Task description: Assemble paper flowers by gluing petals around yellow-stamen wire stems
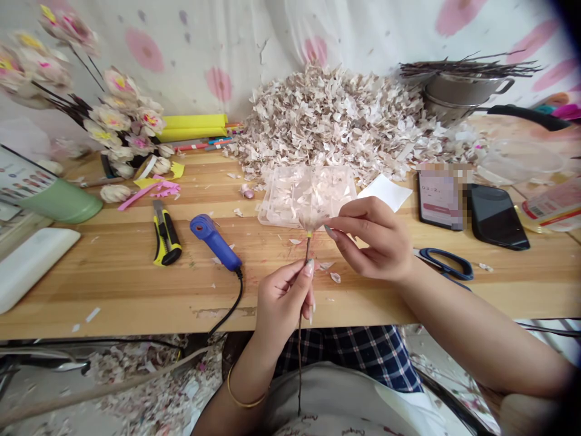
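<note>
Holding one dark twig [299, 363] in the left hand [281, 297], at the worktop's [136, 297] near edge, with fingers clamped on its upper part. Pinching pale petals [310, 220] at its far tip with the right hand [379, 239], thumb and forefinger almost together. Counting, at left, one cutter [167, 242] and one blue tool [218, 243]; at right, one pair of scissors [447, 260].
</note>
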`<action>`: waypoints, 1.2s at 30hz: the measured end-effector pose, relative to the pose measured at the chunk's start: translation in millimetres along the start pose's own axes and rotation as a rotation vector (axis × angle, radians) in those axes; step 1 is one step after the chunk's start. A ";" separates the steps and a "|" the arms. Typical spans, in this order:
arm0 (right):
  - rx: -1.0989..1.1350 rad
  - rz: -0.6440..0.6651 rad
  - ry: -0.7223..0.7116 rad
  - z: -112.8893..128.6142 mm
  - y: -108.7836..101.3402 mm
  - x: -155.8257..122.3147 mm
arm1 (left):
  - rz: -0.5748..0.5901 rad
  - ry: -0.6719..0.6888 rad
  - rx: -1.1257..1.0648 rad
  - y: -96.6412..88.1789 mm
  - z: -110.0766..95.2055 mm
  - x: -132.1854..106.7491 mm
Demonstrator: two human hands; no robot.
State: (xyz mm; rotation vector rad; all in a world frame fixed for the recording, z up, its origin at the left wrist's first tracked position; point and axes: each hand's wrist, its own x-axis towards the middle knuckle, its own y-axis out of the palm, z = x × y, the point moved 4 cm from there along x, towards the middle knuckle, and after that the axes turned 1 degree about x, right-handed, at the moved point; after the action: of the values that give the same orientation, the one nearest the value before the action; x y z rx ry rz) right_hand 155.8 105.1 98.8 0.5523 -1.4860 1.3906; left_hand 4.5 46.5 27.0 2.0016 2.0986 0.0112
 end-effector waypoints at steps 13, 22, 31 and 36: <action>0.013 -0.028 -0.008 1.6 -1.7 1.8 | -0.027 -0.008 -0.015 -0.2 -0.6 -1.8; 0.022 -0.030 0.018 0.4 -0.3 0.2 | -0.023 -0.007 -0.022 -0.9 -0.1 -1.5; 0.063 -0.036 0.017 0.1 -0.3 -0.3 | -0.021 -0.030 -0.017 -0.1 -1.1 -2.5; 0.097 -0.031 -0.007 3.6 -1.6 1.4 | -0.007 -0.061 -0.008 0.6 -3.3 -2.8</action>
State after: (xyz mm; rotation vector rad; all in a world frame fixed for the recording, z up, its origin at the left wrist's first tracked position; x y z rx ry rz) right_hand 155.4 101.8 101.3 0.6393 -1.4154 1.4431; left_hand 4.6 44.3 30.8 1.9644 2.0652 -0.0415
